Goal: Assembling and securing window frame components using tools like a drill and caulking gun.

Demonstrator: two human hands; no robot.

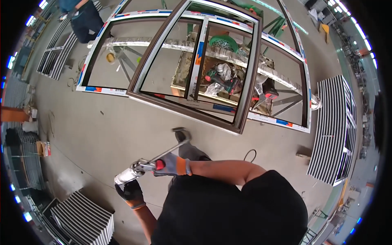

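Beyond the sealant gun (pixel 128 176), one frame (pixel 251 73) lies across another frame (pixel 106 90), above a tool tray (pixel 180 77).

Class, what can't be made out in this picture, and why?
Head view:
Silver tool: handle partly covered by the right hand.
Co-worker: head cut off by the upper edge.
Pieces in the green bowl: too small to identify.
Wooden-edged tray: partly hidden behind the brown frame.

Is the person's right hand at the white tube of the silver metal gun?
No, the grey-gloved right hand is by the red part, while the black-gloved left hand is at the tube.
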